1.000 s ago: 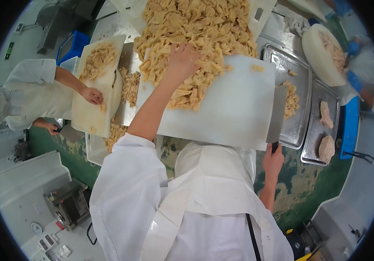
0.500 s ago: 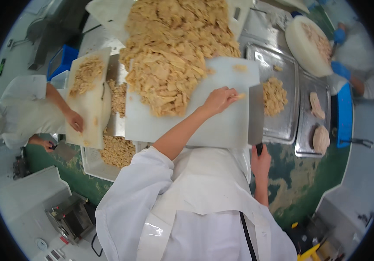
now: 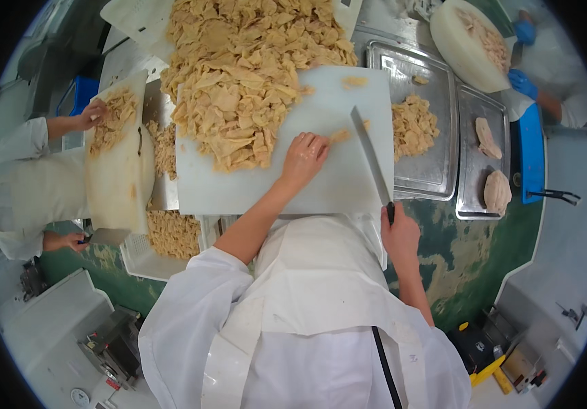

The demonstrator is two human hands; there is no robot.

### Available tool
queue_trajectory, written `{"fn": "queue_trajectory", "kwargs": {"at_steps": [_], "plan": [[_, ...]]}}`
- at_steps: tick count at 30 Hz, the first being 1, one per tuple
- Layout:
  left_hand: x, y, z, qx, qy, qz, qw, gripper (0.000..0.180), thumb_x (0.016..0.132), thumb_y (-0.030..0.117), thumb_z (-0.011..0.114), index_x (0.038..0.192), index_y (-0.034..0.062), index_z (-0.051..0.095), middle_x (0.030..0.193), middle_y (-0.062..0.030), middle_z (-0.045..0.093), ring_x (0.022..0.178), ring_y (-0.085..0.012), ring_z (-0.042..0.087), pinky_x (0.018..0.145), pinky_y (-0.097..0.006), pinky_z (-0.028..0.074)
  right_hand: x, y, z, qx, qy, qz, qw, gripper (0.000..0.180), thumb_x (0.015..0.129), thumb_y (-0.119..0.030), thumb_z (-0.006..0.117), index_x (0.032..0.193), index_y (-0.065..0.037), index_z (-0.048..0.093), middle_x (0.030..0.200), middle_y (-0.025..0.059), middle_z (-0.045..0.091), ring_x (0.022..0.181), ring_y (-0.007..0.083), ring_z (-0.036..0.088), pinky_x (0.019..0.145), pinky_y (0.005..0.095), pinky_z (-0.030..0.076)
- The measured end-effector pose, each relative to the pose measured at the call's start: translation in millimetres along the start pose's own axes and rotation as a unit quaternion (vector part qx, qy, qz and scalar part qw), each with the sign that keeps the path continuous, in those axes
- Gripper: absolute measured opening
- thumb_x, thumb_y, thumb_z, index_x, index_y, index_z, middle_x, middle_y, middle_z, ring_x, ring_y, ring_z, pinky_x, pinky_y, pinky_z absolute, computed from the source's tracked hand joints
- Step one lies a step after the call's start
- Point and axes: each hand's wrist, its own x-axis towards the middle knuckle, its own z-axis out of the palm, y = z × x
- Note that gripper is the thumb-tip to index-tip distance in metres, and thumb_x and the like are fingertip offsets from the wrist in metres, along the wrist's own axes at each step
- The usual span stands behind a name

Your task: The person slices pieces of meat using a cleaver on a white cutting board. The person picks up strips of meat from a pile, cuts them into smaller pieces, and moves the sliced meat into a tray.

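On the white cutting board (image 3: 239, 198), my left hand (image 3: 305, 160) has its fingers curled and pressed together at one end of a small piece of yellowish meat (image 3: 339, 135). My right hand (image 3: 400, 235) is wrapped round the black handle of a knife (image 3: 371, 151). Its long blade stands nearly edge-on over the board, just right of that piece. A smaller bit of meat (image 3: 366, 125) shows by the blade's right side. Beyond my left hand, a large heap of yellowish meat pieces (image 3: 245, 88) covers the far left of the board.
Cut pieces (image 3: 415, 126) lie on a metal tray (image 3: 426, 184) to the right; another tray (image 3: 474, 204) holds two pale lumps of meat. One co-worker (image 3: 34, 184) stands left at a board with a cleaver (image 3: 110, 236). Another, blue-gloved (image 3: 524, 83), works far right. A white crate (image 3: 140, 255) holds meat.
The knife has come from flat beside the board's right edge to upright over the board. My left hand has drawn back left. The left co-worker's hand moved farther up their board.
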Motion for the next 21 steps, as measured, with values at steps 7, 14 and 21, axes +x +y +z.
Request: {"fn": "queue_trajectory", "kwargs": {"at_steps": [7,14,21], "plan": [[-4,-8,-42,0.008,0.046,-0.026,0.999,0.018,0.075,0.007,0.073,0.091,0.0077,0.065,0.084,-0.0071,0.062,0.082,-0.0274,0.059,0.073,-0.039,0.048,-7,-14,8,0.045,-0.017,-0.043,0.998,0.023,0.096,-0.025,0.057,0.088,-0.004,0.052,0.061,0.0198,0.060,0.058,0.0440,0.060,0.054,0.0518,0.045],[61,-55,-112,0.290,0.108,0.016,0.951,0.052,0.084,0.021,0.069,0.134,0.0169,0.054,0.129,-0.0101,0.056,0.115,-0.0314,0.052,0.097,-0.048,0.040,-17,-25,4,0.062,-0.080,-0.040,0.994,0.024,0.096,-0.028,0.056,0.091,-0.004,0.054,0.065,0.0215,0.062,0.064,0.0445,0.062,0.057,0.0523,0.046],[119,-93,-139,0.333,-0.172,-0.168,0.912,0.042,0.084,0.022,0.068,0.125,0.0113,0.062,0.117,-0.0093,0.066,0.106,-0.0276,0.060,0.102,-0.045,0.038,6,4,14,0.109,-0.001,0.066,0.992,0.033,0.096,-0.033,0.056,0.100,0.000,0.058,0.074,0.0264,0.064,0.073,0.0485,0.062,0.065,0.0537,0.048]]}}
